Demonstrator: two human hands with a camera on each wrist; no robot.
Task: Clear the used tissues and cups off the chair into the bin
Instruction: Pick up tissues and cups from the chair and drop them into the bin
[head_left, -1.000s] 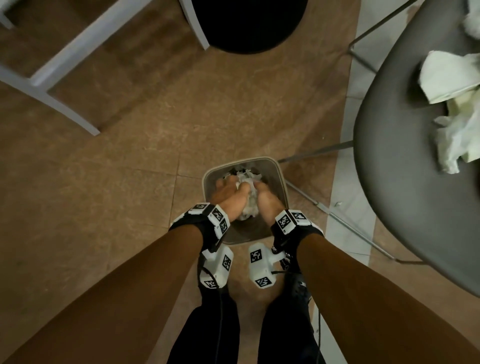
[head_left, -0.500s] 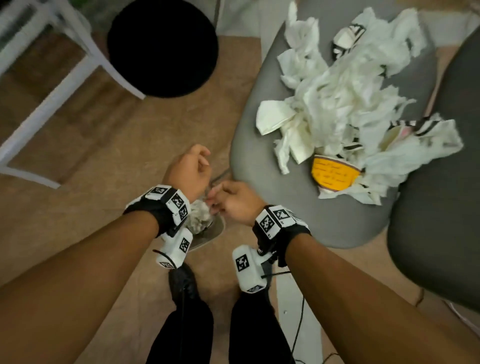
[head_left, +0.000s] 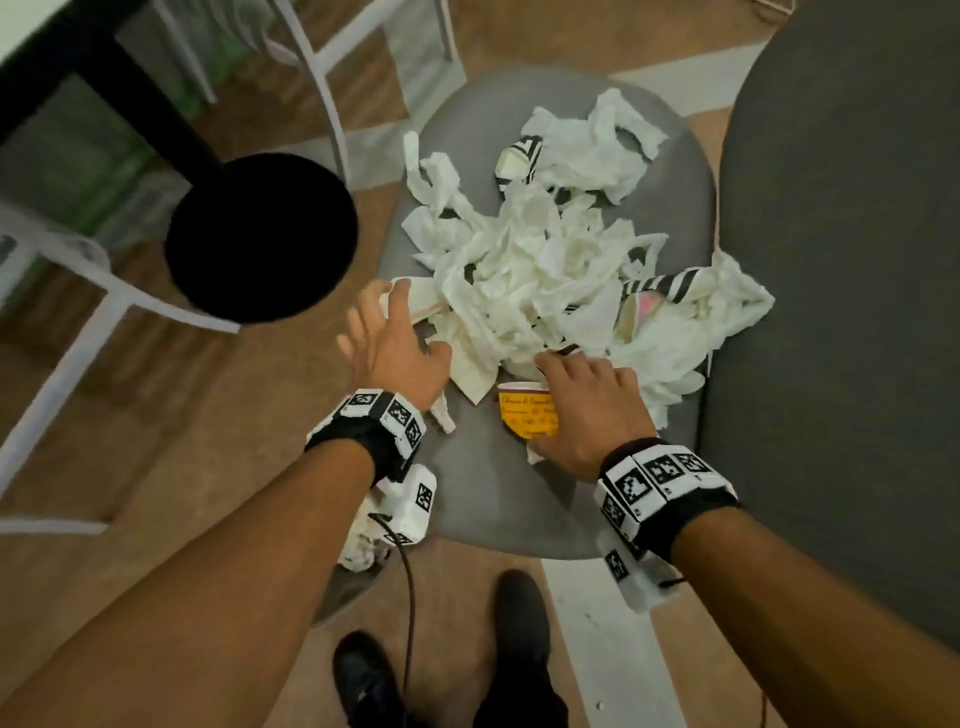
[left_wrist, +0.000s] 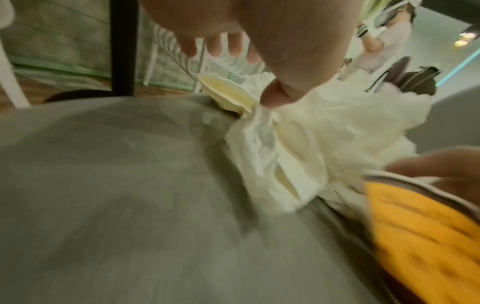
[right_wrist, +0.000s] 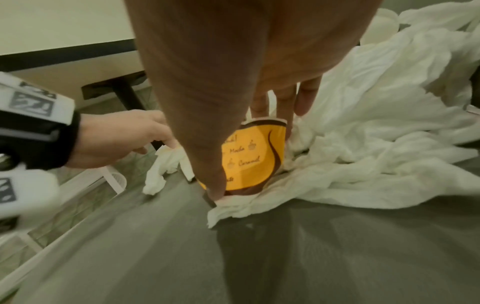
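A grey chair seat (head_left: 483, 499) carries crumpled tissues (head_left: 524, 270), a yellow cup (head_left: 525, 414) and striped cups (head_left: 662, 285).

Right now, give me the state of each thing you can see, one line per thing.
left hand: fingers spread, reaching the near edge of the tissue pile
right hand: thumb and fingers around the yellow cup
yellow cup: on its side on the seat
tissue pile: crumpled, heaped on the chair
striped cups: crushed, part buried in tissues
chair: still loaded
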